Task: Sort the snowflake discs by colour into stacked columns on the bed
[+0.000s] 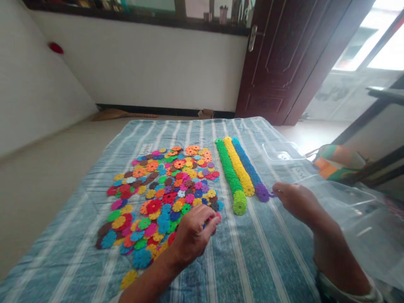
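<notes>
A spread of notched, flower-shaped plastic discs (170, 195) in many colours lies on the striped cloth. My left hand (195, 231) is over the right front edge of this pile, fingers pinched, with a pink disc (218, 217) at the fingertips. To the right, overlapping discs form a green row (229, 170), a yellow row (239, 166) and a blue row (247, 165). The blue row ends in purple discs (261, 192) at its near end. Just beside them, my right hand (298, 204) pinches a purple disc (272, 194), seen nearly edge-on.
A clear plastic lid or tray (280, 153) is at the right far side, and a larger clear plastic container (344, 198) stands behind my right hand. An orange and green cloth (339, 162) is at the right. Beyond the table are a wall and a brown door (284, 54).
</notes>
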Available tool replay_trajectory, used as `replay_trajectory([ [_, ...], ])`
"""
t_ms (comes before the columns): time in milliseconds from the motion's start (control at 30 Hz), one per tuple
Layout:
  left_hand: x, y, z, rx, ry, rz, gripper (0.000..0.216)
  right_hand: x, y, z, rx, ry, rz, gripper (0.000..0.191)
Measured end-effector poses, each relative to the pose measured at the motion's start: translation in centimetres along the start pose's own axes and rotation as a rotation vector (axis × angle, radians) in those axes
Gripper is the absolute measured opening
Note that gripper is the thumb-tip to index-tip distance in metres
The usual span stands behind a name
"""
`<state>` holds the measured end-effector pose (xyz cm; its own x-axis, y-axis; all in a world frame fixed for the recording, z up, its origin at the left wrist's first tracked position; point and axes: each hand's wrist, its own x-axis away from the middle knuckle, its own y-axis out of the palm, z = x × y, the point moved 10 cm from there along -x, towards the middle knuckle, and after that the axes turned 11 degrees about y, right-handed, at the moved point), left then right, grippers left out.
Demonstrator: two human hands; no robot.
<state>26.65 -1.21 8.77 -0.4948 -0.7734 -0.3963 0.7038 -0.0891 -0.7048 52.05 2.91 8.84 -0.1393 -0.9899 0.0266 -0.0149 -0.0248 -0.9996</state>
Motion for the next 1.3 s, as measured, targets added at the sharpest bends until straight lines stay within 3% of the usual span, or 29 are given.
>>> replay_trajectory([
  [300, 0.4, 1.1, 0.5, -0.136, 0.125, -0.069, 0.029, -0.6, 3.0, -1.9, 0.025, -0.067, -0.105, 0.027],
  [667, 0.9, -0.2, -0.2, -0.232, 0.168, -0.017, 0.026, -1.3, 4.3, 0.2, -0.123, -0.064, -0.09, 0.022],
  [800, 1.8, -2.0, -0.7, -0.328, 0.151, 0.041, 0.023, -0.4, 4.5, -1.2, -0.172, -0.148, -0.101, 0.019],
  [933, 3.8, -3.8, -2.2, -0.467, 0.063, 0.009, 0.018, 0.9, 4.8, -3.6, -0.344, -0.283, -0.095, 0.025],
  [1100, 6.6, -7.5, -6.4, -0.574, -0.117, -0.017, 0.011, 2.2, 5.2, -6.2, -0.498, -0.415, -0.021, 0.025],
  [1300, 10.5, -12.9, -12.5, -0.614, -0.433, -0.05, 0.017, 3.9, 4.9, -9.1, -0.515, -0.52, 0.061, 0.027],
])
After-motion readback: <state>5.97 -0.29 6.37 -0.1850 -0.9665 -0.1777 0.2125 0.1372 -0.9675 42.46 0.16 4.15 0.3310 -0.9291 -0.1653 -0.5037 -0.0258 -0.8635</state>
